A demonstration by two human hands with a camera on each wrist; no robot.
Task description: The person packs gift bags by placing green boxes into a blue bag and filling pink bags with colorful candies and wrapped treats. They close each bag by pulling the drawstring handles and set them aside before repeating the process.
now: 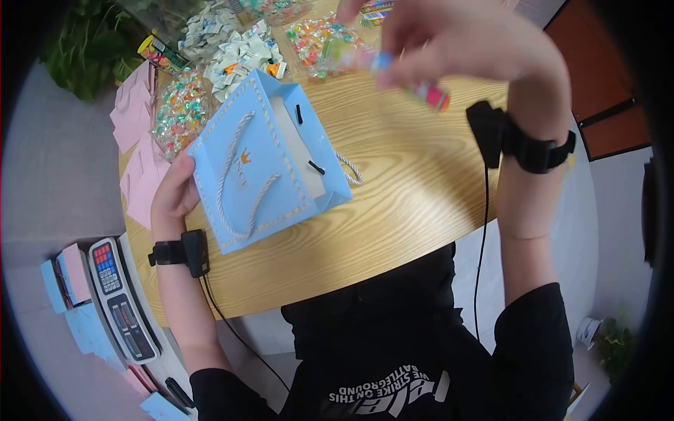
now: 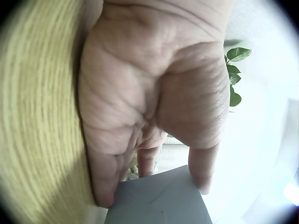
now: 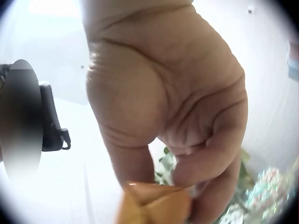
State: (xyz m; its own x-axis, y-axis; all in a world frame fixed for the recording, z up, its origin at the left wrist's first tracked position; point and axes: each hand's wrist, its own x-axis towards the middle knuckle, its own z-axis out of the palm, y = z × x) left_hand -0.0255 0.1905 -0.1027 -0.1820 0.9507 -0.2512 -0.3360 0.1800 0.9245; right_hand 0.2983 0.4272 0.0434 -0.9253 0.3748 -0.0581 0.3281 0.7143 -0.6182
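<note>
A light blue paper bag point(image 1: 246, 168) with rope handles lies tilted over the table, its open top facing right. My left hand point(image 1: 175, 189) grips its lower left end, thumb on the front; in the left wrist view the thumb and fingers of that hand point(image 2: 149, 88) hold either side of the bag point(image 2: 159, 198). Raised to the right of the bag's opening, my right hand point(image 1: 463, 45) pinches a colourful wrapped tube point(image 1: 433, 97), blurred in the head view. Its orange end point(image 3: 156, 205) shows between thumb and fingers of the right hand point(image 3: 168, 93) in the right wrist view.
Clear-wrapped candies point(image 1: 181, 112), white packets point(image 1: 242, 59) and more candies point(image 1: 319, 42) lie along the table's far side. Pink bags point(image 1: 144, 172) rest at the left edge, near an upright tube point(image 1: 160, 52). A scale point(image 1: 123, 302) stands lower left.
</note>
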